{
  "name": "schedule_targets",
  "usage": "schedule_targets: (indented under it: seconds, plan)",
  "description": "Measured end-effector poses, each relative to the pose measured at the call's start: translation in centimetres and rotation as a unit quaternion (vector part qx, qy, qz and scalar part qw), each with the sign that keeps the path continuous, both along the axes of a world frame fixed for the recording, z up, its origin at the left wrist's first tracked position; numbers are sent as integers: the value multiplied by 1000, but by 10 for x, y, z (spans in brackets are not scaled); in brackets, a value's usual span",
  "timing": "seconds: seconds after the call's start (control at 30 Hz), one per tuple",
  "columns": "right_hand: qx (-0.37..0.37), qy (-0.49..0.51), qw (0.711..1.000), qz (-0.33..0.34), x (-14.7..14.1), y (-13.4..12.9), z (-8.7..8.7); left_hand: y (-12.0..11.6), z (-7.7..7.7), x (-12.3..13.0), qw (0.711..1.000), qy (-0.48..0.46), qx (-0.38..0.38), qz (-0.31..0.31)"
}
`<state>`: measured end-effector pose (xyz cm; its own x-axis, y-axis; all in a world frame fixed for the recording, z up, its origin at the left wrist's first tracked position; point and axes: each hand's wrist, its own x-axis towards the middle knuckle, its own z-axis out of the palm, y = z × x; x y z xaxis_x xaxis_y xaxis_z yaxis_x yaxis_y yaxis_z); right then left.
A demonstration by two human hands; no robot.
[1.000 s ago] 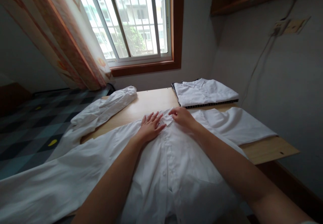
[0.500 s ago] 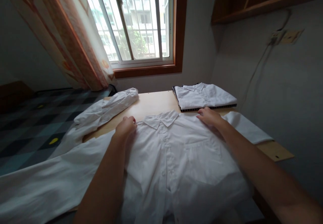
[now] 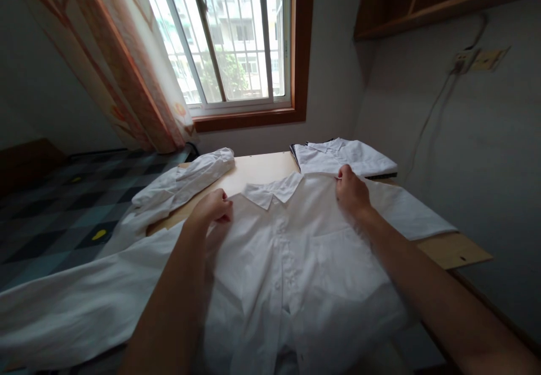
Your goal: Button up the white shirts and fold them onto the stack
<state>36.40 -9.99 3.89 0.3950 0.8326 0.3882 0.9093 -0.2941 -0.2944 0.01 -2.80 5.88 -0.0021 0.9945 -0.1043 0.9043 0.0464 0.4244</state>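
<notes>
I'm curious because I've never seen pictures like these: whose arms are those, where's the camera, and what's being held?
There's no robot, just a person's bare hands. The camera is worn on their head, looking forward and down, so their arms reach away from you. The left hand and right hand each grip a shoulder of a white button-up shirt, with its collar between them. Under it is a pale wooden board. Toward the window, a folded white collared shirt lies on the right, and a bunched white garment on the left.
</notes>
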Motion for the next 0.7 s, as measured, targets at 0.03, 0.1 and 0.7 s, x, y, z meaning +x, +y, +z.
schedule_targets:
  seconds: [0.03, 0.1, 0.7]
  plan:
    - [19, -9, 1000, -10, -1, -2, 7, 2, 4, 0, 999, -38, -19, 6]
    - [47, -27, 998, -20, 0, 0, 21, 5, 16, -1, 997, -76, -29, 9]
    - [-38, -58, 995, 69, 0, 109, -3, 66, -12, 26, 966, 155, 202, 39]
